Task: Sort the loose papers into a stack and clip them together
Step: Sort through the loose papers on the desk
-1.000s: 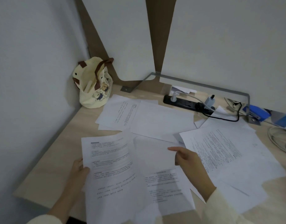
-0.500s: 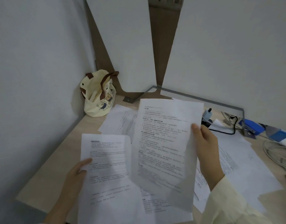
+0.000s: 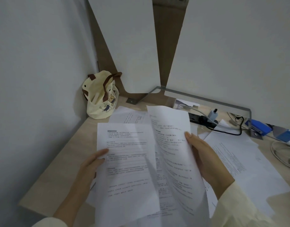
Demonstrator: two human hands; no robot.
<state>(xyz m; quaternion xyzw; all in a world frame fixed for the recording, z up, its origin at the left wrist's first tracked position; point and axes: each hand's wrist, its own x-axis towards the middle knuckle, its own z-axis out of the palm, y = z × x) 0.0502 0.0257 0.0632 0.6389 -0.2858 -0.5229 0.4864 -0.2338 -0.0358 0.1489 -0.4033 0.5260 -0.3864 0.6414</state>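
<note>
My left hand [image 3: 90, 166] holds a printed sheet [image 3: 124, 169] by its left edge, thumb on top. My right hand [image 3: 205, 156] grips a second printed sheet [image 3: 172, 153] at its right edge; this sheet is lifted and tilted, its left part tucked behind the first sheet. More loose papers [image 3: 249, 161] lie spread on the wooden desk [image 3: 67, 154] to the right, others [image 3: 129, 117] farther back. A blue stapler-like thing [image 3: 259, 128] sits at the back right.
A cream tote bag [image 3: 101, 99] with bear prints stands in the back left corner. A black power strip [image 3: 205, 120] with plugs and a black cable lies along the back wall. White cables [image 3: 283, 153] coil at the right edge.
My right hand picked a sheet off the desk, raised it and brought it left against the sheet in my left hand. The camera tilted up a little.
</note>
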